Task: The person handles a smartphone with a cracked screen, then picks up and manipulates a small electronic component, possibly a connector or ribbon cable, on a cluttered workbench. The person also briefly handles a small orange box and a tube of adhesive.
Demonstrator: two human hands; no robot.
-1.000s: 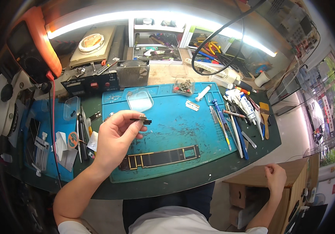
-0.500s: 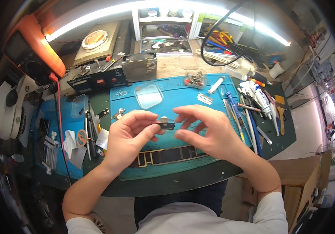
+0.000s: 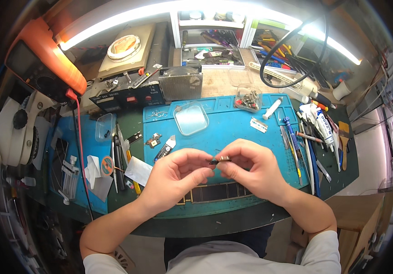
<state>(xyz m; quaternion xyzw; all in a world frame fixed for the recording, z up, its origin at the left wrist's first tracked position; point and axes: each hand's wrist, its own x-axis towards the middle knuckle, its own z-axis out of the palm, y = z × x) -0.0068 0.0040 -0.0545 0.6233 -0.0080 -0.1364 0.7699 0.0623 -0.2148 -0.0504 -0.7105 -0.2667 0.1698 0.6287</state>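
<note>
My left hand (image 3: 178,176) pinches one end of a small dark electronic part with a silvery metal piece (image 3: 224,158), its thumb and fingertips pressed together. At the other end, my right hand (image 3: 256,171) grips the same part between thumb and fingers. The fingertips hide much of it, so its exact kind does not show. Both hands hold it above a blue work mat (image 3: 233,130). Below them on the mat lies a long dark strip with gold-coloured frames (image 3: 219,192), partly covered by my hands.
A clear plastic tray (image 3: 191,118) and a box of small metal parts (image 3: 248,97) stand farther back. Pens, tweezers and tubes crowd the right, near a brush (image 3: 344,137). An orange multimeter (image 3: 45,59) with a red lead is at left. A black cable (image 3: 262,68) loops overhead.
My right hand was apart with fingers spread; it has closed on the part beside my left hand. The part has turned. The whole view has shifted, so the bench sits farther right.
</note>
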